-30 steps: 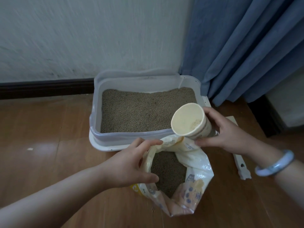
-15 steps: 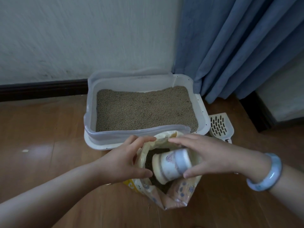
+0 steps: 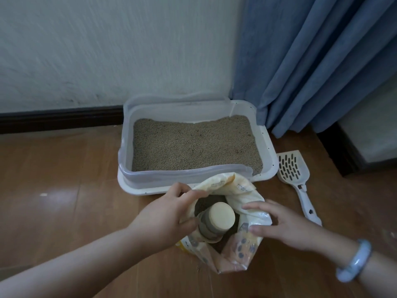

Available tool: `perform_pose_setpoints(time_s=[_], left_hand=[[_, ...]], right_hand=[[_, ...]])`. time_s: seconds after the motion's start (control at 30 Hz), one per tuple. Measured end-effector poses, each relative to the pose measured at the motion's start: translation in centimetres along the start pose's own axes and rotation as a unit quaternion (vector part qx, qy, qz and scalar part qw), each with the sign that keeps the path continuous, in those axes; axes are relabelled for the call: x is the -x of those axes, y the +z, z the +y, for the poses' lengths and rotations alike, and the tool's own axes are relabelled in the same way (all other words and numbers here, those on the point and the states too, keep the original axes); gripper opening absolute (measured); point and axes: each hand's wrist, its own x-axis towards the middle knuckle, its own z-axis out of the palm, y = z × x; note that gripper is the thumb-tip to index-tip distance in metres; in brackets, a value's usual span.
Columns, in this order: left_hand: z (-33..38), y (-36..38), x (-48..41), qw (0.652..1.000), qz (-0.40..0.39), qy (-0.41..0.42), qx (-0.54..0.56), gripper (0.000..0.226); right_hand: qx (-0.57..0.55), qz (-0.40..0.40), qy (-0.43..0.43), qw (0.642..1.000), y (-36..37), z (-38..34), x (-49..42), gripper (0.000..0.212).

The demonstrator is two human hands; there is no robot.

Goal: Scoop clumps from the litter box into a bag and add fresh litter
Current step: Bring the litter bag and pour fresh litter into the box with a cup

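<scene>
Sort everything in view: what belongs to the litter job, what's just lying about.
Job: litter box; litter bag, gripped by left hand and right hand; cup inside it; slotted scoop on the floor.
Not part of it: blue curtain; bracelet; white scrap on the floor.

Between my left hand (image 3: 169,214) and right hand (image 3: 285,229) I see a litter bag (image 3: 242,248) of crinkled, slightly glossy plastic film. In it is a matt, paper-like cup (image 3: 221,216). Beyond my hands, the litter box (image 3: 182,176) is smooth translucent plastic over opaque white, filled with grainy, matt litter (image 3: 193,145). Beyond my right hand lies a white plastic scoop (image 3: 294,171). The wooden floor (image 3: 64,201) shines faintly; the curtain (image 3: 311,61) is matt cloth.
</scene>
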Motion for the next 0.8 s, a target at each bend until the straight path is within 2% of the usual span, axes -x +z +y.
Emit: perform_pose_setpoints(time_s=[0.13, 0.4, 0.57, 0.7, 0.8], left_hand=[[0.7, 0.9, 1.1, 0.998, 0.009, -0.036, -0.045, 0.066], [-0.8, -2.4, 4.1, 0.996, 0.046, -0.059, 0.053, 0.072], [-2.4, -5.7, 8.7, 0.981, 0.112, -0.089, 0.133, 0.070], [-3.5, -9.4, 12.6, 0.954, 0.180, -0.131, 0.202, 0.070], [-5.3, -12.4, 14.0, 0.939, 0.227, -0.176, 0.188, 0.068]], right_hand=[[-0.012, 0.044, 0.018, 0.999, 1.7, -0.5, -0.5, 0.052], [0.005, 0.034, -0.043, 0.998, 1.4, -6.8, 0.8, 0.051], [0.024, 0.006, -0.098, 0.995, 2.0, -12.9, -0.1, 0.053], [0.016, -0.031, -0.137, 0.990, 3.1, -18.3, -2.3, 0.058], [0.020, -0.044, -0.170, 0.984, 5.1, -22.2, -4.9, 0.056]])
